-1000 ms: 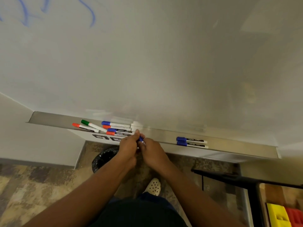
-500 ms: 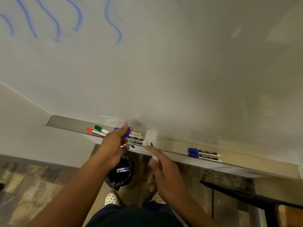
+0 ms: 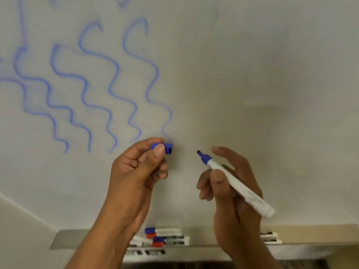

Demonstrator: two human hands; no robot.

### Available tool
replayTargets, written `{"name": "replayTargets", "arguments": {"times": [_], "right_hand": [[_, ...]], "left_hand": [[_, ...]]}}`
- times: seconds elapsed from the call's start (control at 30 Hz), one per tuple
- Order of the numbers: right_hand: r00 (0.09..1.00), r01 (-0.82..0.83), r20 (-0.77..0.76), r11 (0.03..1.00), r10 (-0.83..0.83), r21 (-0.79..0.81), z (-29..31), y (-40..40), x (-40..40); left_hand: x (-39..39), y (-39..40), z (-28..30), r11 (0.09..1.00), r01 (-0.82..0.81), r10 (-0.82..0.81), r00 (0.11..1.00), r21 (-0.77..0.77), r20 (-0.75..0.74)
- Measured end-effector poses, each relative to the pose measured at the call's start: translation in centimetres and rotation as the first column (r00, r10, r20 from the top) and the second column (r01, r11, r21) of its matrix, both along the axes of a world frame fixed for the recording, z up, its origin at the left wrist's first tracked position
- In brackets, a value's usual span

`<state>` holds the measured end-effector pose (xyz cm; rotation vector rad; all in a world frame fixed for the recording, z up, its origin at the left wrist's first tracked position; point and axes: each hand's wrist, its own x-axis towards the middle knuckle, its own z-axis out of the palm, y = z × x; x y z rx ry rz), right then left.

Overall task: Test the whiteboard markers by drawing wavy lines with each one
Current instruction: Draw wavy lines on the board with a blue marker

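Against the whiteboard point(image 3: 252, 84), both hands are raised side by side, a little apart. A blue cap point(image 3: 165, 148) is pinched between the thumb and curled fingers of the left hand point(image 3: 136, 171), just below the lower end of the rightmost wavy line point(image 3: 149, 78). An uncapped marker point(image 3: 235, 183) with a white barrel is gripped by the right hand point(image 3: 231, 193), the thumb laid over the barrel and the other fingers partly spread behind it; its dark tip is pointed up and left toward the cap, and whether it touches the board cannot be told. Several blue wavy lines are drawn across the left part of the board. Along the tray point(image 3: 77, 237) at the board's lower edge, a cluster of capped markers point(image 3: 167, 237) with blue and red caps is laid between the two wrists, and two more marker ends point(image 3: 270, 237) are seen to the right of the right wrist.
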<state>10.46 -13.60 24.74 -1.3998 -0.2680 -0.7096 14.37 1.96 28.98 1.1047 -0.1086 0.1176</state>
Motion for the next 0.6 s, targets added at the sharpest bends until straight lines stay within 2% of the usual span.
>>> {"name": "replayTargets", "arguments": {"times": [0.1, 0.2, 0.27, 0.37, 0.43, 0.5, 0.6], "right_hand": [[0.995, 0.041, 0.097, 0.999, -0.038, -0.027, 3.8, 0.7, 0.6], [0.948, 0.246, 0.227, 0.965, -0.221, -0.088, 7.7, 1.4, 1.6], [0.884, 0.39, 0.322, 0.913, -0.338, -0.114, 10.2, 1.6, 2.2], [0.741, 0.596, 0.482, 0.789, -0.468, -0.151, 12.5, 1.4, 3.1], [0.656, 0.689, 0.519, 0.716, -0.547, -0.116, 13.2, 1.4, 4.0], [0.61, 0.735, 0.512, 0.674, -0.605, -0.079, 13.5, 1.4, 5.1], [0.616, 0.738, 0.497, 0.669, -0.611, -0.091, 13.4, 2.0, 6.1]], "left_hand": [[-0.1, 1.1, 2.2, 1.0, -0.022, 0.021, 0.997, 0.011, 0.075], [0.0, 2.2, 4.2, 0.996, -0.079, 0.072, 0.987, 0.041, 0.145], [0.1, 2.9, 5.9, 0.994, -0.103, 0.093, 0.974, 0.038, 0.207], [0.0, 3.1, 8.3, 0.992, -0.124, 0.111, 0.954, 0.028, 0.279], [-0.3, 3.2, 9.2, 0.993, -0.11, 0.091, 0.946, 0.045, 0.313], [-0.5, 3.1, 9.5, 0.993, -0.1, 0.071, 0.939, 0.07, 0.335], [-0.5, 2.9, 9.3, 0.993, -0.09, 0.056, 0.934, 0.079, 0.352]]}}
